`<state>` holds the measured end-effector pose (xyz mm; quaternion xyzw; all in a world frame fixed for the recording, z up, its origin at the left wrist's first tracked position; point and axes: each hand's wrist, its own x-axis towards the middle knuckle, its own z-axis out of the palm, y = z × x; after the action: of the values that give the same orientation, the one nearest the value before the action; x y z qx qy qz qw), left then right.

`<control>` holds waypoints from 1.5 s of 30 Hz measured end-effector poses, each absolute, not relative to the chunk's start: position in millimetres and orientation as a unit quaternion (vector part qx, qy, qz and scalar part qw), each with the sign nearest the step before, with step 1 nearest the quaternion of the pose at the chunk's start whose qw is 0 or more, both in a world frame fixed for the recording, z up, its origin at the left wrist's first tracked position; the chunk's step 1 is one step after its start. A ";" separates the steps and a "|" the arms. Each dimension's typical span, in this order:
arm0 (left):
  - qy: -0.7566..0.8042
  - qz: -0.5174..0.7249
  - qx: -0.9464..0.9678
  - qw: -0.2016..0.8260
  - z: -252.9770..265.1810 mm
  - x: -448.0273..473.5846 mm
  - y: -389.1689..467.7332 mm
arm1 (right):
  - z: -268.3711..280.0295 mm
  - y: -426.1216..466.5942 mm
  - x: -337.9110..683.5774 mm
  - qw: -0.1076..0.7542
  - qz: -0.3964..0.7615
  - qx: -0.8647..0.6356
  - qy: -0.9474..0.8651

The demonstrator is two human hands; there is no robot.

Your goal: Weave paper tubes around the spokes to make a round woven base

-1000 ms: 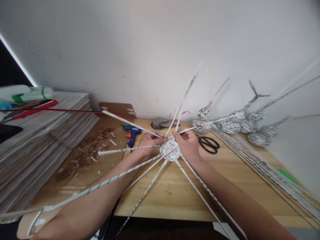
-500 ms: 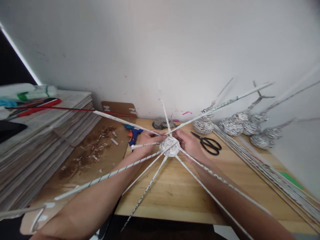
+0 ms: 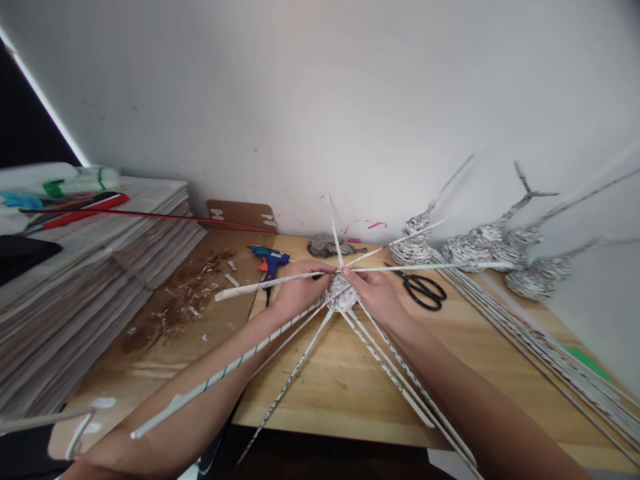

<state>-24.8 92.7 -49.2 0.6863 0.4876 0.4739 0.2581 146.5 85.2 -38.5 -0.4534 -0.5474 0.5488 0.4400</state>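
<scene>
Between my hands is a small round woven piece of rolled newspaper, its long paper tubes radiating out on all sides. My left hand is closed on the left side of the weave, fingertips at its top edge. At the upper right of the weave, my right hand pinches a paper tube that extends far right, thumb on top. Another tube crosses over the left fingers. Several spokes, including a dark-striped tube, point down toward my forearms. The fingers under the weave are hidden.
A blue glue gun lies left of the hands, black scissors to the right. Several woven newspaper forms stand by the wall. Loose paper tubes lie at right; a newspaper stack stands left beside paper scraps.
The tube at my right hand has swung down from a steep upward slant to nearly level. The weave has tilted and its spokes have shifted, with the lower right ones closer together.
</scene>
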 end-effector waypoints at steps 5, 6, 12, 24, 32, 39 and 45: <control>0.473 0.489 0.639 0.360 -50.2 -24.0 96.6 | -38.1 86.3 146.6 0.460 0.537 -0.482 -0.517; 0.471 0.492 0.620 0.389 -51.6 -24.4 98.6 | -37.9 86.5 146.4 0.464 0.531 -0.488 -0.514; 0.446 0.493 0.490 0.564 -55.5 -25.1 105.3 | -42.3 86.9 145.0 0.475 0.530 -0.479 -0.514; 0.436 0.501 0.522 0.535 -54.7 -25.7 101.1 | -46.8 87.2 149.1 0.440 0.491 -0.449 -0.603; 0.433 0.483 0.542 0.534 -50.6 -25.3 100.2 | -35.8 85.1 148.2 0.452 0.529 -0.426 -0.578; 0.414 0.467 0.555 0.550 -53.3 -27.5 102.5 | -35.4 82.1 146.7 0.444 0.486 -0.460 -0.596; 0.434 0.479 0.557 0.522 -48.0 -23.0 95.6 | -42.0 83.7 150.2 0.431 0.408 -0.450 -0.667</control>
<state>-23.0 95.6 -48.0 0.5568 0.4343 0.4786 0.5219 150.2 83.7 -42.0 -0.4501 -0.6671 0.4085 0.4308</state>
